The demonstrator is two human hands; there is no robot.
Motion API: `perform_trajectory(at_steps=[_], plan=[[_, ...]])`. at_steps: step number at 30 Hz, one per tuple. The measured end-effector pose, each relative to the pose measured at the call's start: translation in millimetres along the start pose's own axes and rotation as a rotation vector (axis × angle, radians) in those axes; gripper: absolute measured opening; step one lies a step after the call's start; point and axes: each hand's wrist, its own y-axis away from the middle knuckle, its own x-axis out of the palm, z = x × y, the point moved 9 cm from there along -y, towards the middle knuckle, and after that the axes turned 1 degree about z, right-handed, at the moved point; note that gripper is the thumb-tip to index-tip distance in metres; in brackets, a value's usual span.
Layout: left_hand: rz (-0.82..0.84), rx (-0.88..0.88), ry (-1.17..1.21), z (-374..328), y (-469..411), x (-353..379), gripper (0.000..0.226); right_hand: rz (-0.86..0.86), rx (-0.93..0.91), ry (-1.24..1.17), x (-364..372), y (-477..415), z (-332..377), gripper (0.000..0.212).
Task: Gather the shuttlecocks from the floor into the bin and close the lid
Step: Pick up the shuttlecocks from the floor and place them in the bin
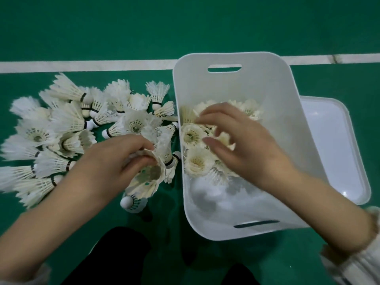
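A heap of white feather shuttlecocks (61, 128) lies on the green floor to the left of a white plastic bin (273, 112). Several shuttlecocks (197, 163) lie inside the bin at its far and middle part. My left hand (115, 159) is beside the bin's left wall, fingers closed on a shuttlecock (152, 177) at its feather skirt. Above the bin's inside hovers my right hand (242, 140), fingers spread and curled over the shuttlecocks there, with nothing clearly held. The bin's white lid (337, 149) lies flat on the floor to the right of the bin.
A white court line (86, 65) runs across the floor behind the heap and the bin. My dark-clothed knees (115, 262) show at the bottom edge. One shuttlecock (133, 202) lies close in front of my left hand.
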Motion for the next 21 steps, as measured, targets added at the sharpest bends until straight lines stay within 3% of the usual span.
perform_trajectory(at_steps=[3,5,9,12,15,18,21], plan=[[0.002,0.041,-0.006,-3.3,-1.6,-3.8,0.031,0.179,-0.220,-0.021,37.4,-6.9,41.8,0.040],[-0.017,0.047,0.006,-1.0,-1.9,-8.4,0.032,0.231,-0.215,-0.045,54.3,-9.9,48.1,0.043],[-0.081,0.119,0.019,-4.2,0.8,-17.3,0.028,0.144,-0.181,-0.090,52.5,-20.0,46.4,0.019],[-0.211,0.113,0.079,2.5,1.8,-36.9,0.020,0.027,-0.059,-0.249,29.3,-28.6,38.8,0.009],[-0.358,0.026,0.157,26.9,3.3,-60.7,0.020,-0.187,0.176,-0.509,-12.5,-37.2,4.6,0.017],[-0.354,-0.159,0.293,58.9,5.4,-57.2,0.023,-0.322,0.339,-0.400,-34.9,-44.0,-38.4,0.006],[-0.321,-0.253,0.316,70.8,9.4,-42.7,0.025,-0.181,0.413,-0.195,-8.5,-56.9,-63.2,0.020]])
